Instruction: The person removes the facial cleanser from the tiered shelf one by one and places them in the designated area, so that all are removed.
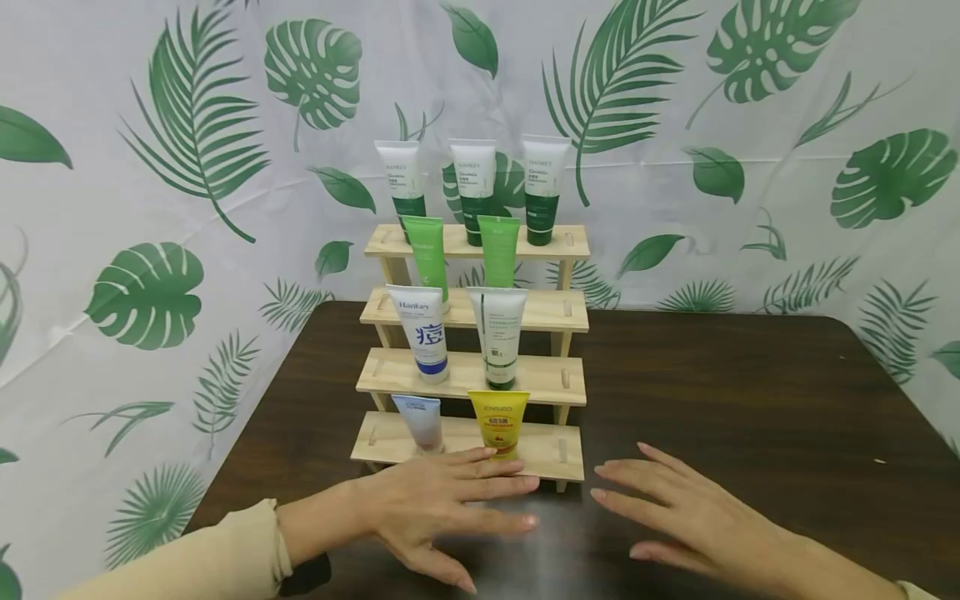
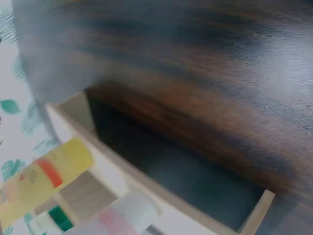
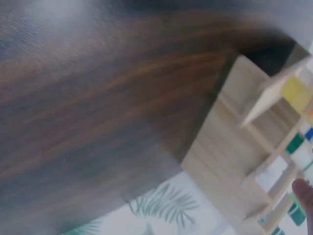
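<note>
A stepped wooden stand (image 1: 468, 364) carries several squeeze tubes on its four levels. On the lowest step are a yellow tube (image 1: 500, 417) and a small light-blue and pinkish tube (image 1: 420, 421). My left hand (image 1: 450, 508) spreads its fingers in front of that step, overlapping the step's front edge and the foot of the yellow tube in the head view. My right hand (image 1: 697, 521) hovers over the table to the right of the stand, fingers extended and apart, holding nothing. One fingertip (image 3: 302, 188) of it shows at the right wrist view's edge.
Above stand a white-and-blue tube (image 1: 422, 333), a white-and-green tube (image 1: 500, 337), two bright green tubes (image 1: 498, 250) and three white-and-dark-green tubes (image 1: 545, 187). The dark wooden table (image 1: 712, 383) stretches to both sides. A leaf-patterned cloth (image 1: 480, 50) hangs behind.
</note>
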Motion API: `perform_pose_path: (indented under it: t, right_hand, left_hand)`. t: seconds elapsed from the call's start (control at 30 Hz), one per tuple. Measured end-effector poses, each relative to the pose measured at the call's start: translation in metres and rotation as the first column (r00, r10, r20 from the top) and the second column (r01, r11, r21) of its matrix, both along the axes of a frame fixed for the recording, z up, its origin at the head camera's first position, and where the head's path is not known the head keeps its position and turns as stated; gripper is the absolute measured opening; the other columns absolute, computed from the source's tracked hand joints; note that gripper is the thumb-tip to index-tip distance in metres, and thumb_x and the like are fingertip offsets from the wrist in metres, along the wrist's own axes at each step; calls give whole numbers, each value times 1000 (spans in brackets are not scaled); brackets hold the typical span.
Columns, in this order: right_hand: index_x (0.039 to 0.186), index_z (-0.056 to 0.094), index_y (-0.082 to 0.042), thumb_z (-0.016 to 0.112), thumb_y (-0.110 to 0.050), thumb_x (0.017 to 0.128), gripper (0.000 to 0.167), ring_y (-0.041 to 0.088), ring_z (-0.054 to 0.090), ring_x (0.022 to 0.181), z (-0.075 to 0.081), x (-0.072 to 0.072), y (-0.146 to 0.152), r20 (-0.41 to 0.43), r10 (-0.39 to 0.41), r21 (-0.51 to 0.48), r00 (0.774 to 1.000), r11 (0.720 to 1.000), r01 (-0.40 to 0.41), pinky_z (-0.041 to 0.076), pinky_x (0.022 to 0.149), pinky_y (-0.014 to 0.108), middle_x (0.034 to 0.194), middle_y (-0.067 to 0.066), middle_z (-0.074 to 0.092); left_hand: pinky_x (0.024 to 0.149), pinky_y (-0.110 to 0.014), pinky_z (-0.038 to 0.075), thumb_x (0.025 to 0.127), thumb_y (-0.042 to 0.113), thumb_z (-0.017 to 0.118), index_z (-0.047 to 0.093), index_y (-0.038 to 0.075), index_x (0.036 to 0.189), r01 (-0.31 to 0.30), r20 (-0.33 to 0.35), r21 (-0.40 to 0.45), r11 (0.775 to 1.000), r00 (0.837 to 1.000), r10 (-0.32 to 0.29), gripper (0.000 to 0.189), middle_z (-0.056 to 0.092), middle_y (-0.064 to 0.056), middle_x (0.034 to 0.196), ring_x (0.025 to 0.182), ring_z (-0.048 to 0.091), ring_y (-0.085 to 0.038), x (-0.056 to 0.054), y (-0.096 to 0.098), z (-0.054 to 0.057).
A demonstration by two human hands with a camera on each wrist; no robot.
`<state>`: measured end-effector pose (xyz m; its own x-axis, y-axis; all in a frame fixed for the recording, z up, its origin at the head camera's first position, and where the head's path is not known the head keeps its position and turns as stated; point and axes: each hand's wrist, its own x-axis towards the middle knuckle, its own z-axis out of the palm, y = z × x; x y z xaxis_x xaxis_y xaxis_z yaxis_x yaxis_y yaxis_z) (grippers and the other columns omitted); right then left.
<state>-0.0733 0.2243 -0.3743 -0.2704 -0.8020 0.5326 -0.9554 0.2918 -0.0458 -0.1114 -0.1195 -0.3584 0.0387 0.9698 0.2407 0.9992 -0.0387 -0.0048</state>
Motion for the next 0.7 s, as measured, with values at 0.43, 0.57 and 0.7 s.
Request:
perform_pose_path:
  t: [0.43,0.57,0.7]
  right_hand:
    - [110,65,7,54,-31,95,43,9,57,105,37,-42,-5,26,-124,-378,992,917,125,42,90,9,104,16,64]
    - [111,66,4,55,-37,93,46,2,57,106,42,-59,-4,94,-220,-429,971,871,239,42,89,8,102,14,66]
    - [113,66,1,67,-17,87,32,2,58,104,47,-74,-8,160,-262,-463,952,832,306,42,88,8,102,12,68]
  left_hand:
    - [89,-25,50,94,16,58,60,-10,116,-378,413,736,562,908,69,34,67,-11,114,104,63,-16,-35,-35,33]
    - [90,-19,48,90,-6,56,56,-15,117,-683,669,652,329,723,174,29,64,-17,116,107,61,-8,-53,-49,40]
    - [89,-11,45,90,-4,57,53,-12,125,-864,803,475,168,503,318,36,57,-25,125,114,58,-16,-69,-58,43]
